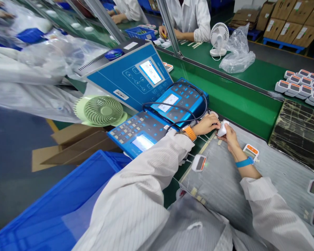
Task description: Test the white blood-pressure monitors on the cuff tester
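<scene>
A small white plastic device (222, 128) is held above the grey mat (222, 170), with the face turned to me plain white. My right hand (231, 138) grips it from the right with thumb and fingers. At the device's left edge, the fingers of my left hand (207, 125) are closed together; what they pinch there is too small to make out. Lying on the mat are a white device with orange trim and a grey screen (199, 163) and a similar device with orange buttons (251, 152), the latter close to my right wrist.
Blue testers (143, 134) with screens and a looped black cable (204, 101) stand left of my hands. A green fan (103, 111) and a blue bin (54, 205) are further left. Rows of white devices (303, 85) sit at right. Across the bench, a person in white (188, 21) works.
</scene>
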Available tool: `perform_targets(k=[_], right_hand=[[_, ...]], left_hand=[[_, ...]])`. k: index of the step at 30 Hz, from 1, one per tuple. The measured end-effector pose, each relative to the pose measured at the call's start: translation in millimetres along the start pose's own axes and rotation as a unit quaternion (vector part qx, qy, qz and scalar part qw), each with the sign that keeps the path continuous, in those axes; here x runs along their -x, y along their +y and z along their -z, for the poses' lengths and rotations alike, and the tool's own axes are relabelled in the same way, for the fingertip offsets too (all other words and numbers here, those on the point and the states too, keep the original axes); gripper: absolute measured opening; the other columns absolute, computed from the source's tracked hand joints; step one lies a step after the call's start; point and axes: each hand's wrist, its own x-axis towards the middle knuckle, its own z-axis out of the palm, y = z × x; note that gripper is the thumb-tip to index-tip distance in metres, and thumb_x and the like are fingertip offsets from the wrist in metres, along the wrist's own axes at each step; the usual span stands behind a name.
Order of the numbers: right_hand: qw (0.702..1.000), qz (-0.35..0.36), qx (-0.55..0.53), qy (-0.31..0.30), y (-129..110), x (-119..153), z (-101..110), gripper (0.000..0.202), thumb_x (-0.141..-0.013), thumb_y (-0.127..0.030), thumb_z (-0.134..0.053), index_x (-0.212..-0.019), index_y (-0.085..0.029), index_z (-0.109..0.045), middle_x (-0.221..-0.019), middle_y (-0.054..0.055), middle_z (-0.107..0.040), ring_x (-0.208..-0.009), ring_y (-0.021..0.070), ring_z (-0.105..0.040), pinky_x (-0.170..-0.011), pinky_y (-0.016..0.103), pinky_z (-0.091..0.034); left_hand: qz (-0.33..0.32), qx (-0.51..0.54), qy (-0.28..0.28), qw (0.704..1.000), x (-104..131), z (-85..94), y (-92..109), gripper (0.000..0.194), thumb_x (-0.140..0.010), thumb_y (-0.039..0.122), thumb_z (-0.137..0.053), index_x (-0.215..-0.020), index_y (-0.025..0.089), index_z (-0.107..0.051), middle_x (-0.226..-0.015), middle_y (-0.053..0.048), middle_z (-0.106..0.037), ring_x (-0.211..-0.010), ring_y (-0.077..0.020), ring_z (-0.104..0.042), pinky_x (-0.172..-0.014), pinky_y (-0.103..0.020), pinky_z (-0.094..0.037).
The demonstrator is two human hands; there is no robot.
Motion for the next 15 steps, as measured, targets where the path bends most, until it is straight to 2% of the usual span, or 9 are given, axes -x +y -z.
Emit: perform_targets(k=[8, 15], right_hand=[[1.0, 0.007, -0.003, 0.005, -0.9, 3.7, -3.2, 0.032, -0.095, -0.049, -0.06, -0.102, -0.018, -0.063, -0.081, 0.002, -0.073, -0.07, 0.0165, -0.073, -0.056, 0.023, -0.06], [1.0, -0.001, -0.002, 0.024, -4.1, 6.1, -4.6, 0.025, -0.096, -0.044, -0.06, -0.102, -0.019, -0.06, -0.078, 0.001, -0.071, -0.068, 0.0158, -0.072, -0.055, 0.023, -0.06]], left_hand=[[-0.027, -0.028, -0.026, 0.999, 0.8, 2.9, 3.7, 0.015, -0.095, 0.029, -0.065, -0.085, 0.02, -0.073, -0.092, -0.005, -0.071, -0.101, -0.023, -0.057, -0.094, -0.039, -0.034], [-0.006, -0.034, 0.0, 0.999, 1.7, -1.4, 2.7, 0.017, -0.096, 0.031, -0.064, -0.088, 0.02, -0.073, -0.096, -0.007, -0.071, -0.1, -0.0234, -0.057, -0.093, -0.04, -0.036]])
